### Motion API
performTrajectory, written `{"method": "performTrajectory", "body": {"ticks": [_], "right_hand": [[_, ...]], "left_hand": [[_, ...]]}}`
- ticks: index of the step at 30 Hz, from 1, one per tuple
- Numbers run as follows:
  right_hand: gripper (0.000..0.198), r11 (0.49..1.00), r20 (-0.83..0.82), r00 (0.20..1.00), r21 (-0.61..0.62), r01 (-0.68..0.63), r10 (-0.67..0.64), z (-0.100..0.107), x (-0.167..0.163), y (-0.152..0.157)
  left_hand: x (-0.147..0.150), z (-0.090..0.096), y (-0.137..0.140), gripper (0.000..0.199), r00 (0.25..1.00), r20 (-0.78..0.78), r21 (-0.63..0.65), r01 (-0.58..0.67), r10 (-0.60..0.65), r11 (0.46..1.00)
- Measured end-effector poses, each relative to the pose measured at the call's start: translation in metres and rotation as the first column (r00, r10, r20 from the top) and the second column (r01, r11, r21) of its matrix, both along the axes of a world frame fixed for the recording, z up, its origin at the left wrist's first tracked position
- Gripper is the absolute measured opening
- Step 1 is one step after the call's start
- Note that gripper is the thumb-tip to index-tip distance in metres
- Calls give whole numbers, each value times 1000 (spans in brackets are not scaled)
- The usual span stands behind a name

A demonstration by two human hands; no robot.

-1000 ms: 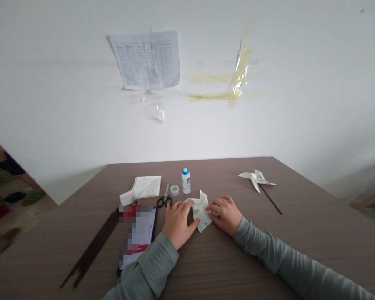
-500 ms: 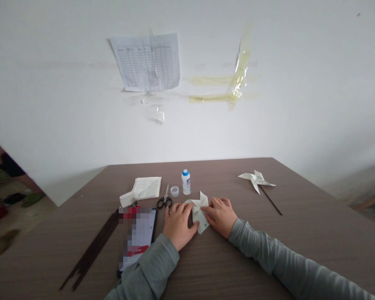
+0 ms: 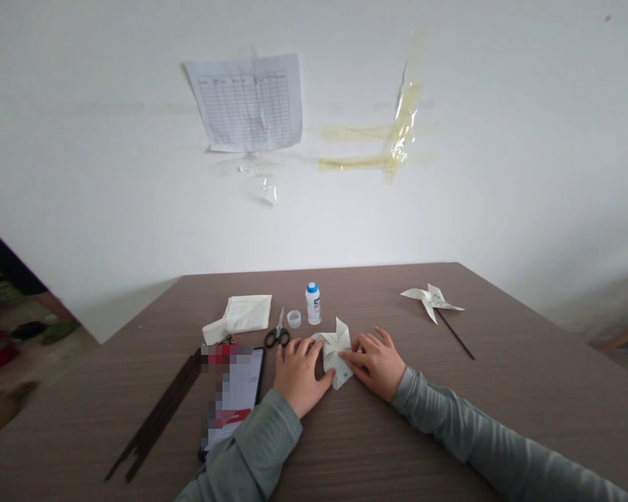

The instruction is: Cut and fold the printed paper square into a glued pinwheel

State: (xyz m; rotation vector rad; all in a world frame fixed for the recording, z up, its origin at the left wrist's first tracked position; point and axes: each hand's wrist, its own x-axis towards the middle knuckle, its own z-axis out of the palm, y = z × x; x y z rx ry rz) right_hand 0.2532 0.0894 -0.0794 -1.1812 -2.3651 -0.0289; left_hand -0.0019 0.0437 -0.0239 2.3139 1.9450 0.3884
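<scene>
A white paper pinwheel point(image 3: 339, 340) with faint print lies on the table, its blades folded toward the centre. My left hand point(image 3: 301, 375) is curved over its left side, with the fingertips on one blade and the thumb by the lower blade, holding it in place. At the right, the bent fingers of my right hand point(image 3: 377, 364) press together at the pinwheel's edge near its middle; part of that blade is hidden beneath them. Just behind stand a white glue bottle point(image 3: 313, 307) with a blue cap and a small clear cup point(image 3: 294, 319). Black-handled scissors point(image 3: 277, 336) lie beyond my left hand.
A second pinwheel point(image 3: 432, 302) on a dark stick lies at the right. Left are a phone point(image 3: 235, 397), several dark sticks point(image 3: 157, 415) and a stack of white paper point(image 3: 248, 314). The wall point(image 3: 345, 223) rises behind the brown table point(image 3: 377, 453).
My right hand has shifted slightly to the right, its fingers now lower on the pinwheel's right side, uncovering more of the centre. My left hand stays put.
</scene>
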Motion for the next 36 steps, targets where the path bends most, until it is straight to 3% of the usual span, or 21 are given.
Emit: {"method": "performTrajectory", "body": {"ticks": [10,21,28,36], "right_hand": [[35,997,12,1000,-72,-23,24,-1,4,4],[20,988,-64,993,-113,-102,95,1,16,20],[37,988,-190,971,-25,-152,144,30,16,60],[68,974,-22,976,-68,-216,215,61,-23,116]], "left_hand": [[-15,-19,7,53,1000,-15,52,27,-26,998],[-19,-13,4,57,999,-15,34,41,-40,999],[-19,-13,4,58,998,2,25,58,-58,998],[-26,-21,9,60,998,7,11,69,-69,998]]}}
